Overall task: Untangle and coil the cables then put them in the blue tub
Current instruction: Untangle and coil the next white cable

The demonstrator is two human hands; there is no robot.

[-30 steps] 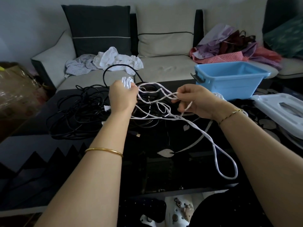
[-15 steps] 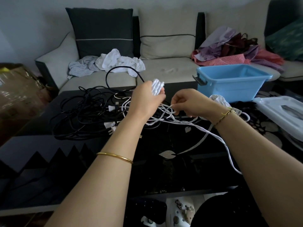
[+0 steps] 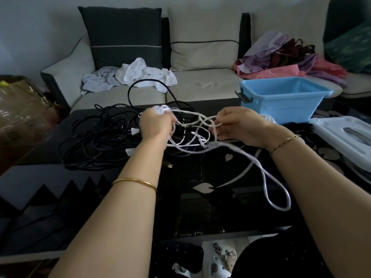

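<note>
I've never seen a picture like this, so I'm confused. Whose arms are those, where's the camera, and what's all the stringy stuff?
There is no machine here, just a person. The camera sits on the person's head and looks down, so you see their own two arms reaching forward. There is only this one view. The left hand grips a bunched-up part of a white cable. The fingers of the right hand pinch some of its loose loops, and one long loop hangs down toward the dark table. On the left of the table lies a big heap of tangled black cables. On the right stands the blue tub, with nothing showing inside from here, and beside it a white lid. Behind is a sofa with clothes on it.
</note>
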